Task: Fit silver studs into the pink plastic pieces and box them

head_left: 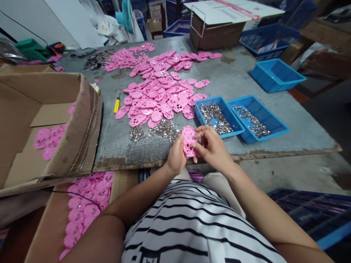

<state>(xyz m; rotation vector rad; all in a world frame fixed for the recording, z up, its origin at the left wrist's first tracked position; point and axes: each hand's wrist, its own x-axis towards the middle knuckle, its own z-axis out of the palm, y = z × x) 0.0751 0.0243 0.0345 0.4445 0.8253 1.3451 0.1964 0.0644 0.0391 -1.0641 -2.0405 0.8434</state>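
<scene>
Left hand and right hand are pinching one pink perforated plastic plate at the grey table's near edge; finished-looking plates are filling the cardboard box; a pink heap remains

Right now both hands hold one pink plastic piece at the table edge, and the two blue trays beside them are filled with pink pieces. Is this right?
Not quite. In the head view the left hand and right hand do hold one pink plastic piece, but the two blue trays hold small silver metal parts, not pink pieces.
</scene>
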